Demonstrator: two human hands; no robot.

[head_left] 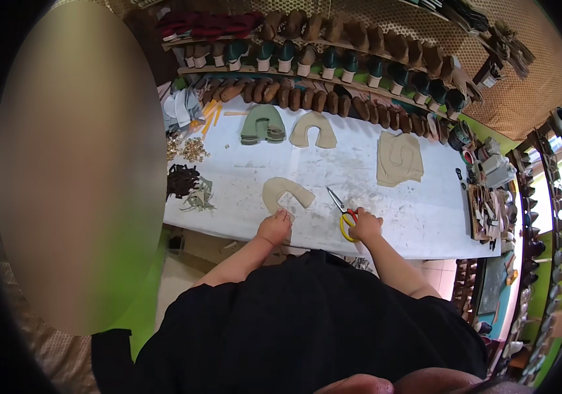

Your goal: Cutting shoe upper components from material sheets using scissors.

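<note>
My right hand (367, 226) is closed on a pair of scissors (338, 202) with yellow and red handles. Their metal blades point away and to the left, above the tabletop. At the near middle of the table, my left hand (275, 228) has its fingers pressed together at the near end of a beige U-shaped cut piece (279, 188), probably fabric or leather. A small pale scrap (287, 201) shows inside its curve, by the fingertips. Farther back lie a stack of green U-shaped pieces (262, 123) and a stack of beige ones (314, 129).
A beige sheet stack (400, 159) with a curved cutout lies on the white-covered table (228, 220) at right. Gold-coloured small parts (195, 150) and dark brown strips (181, 181) are heaped at left. Shelves of shoe forms (320, 65) line the back. A blurred oval hides the left side.
</note>
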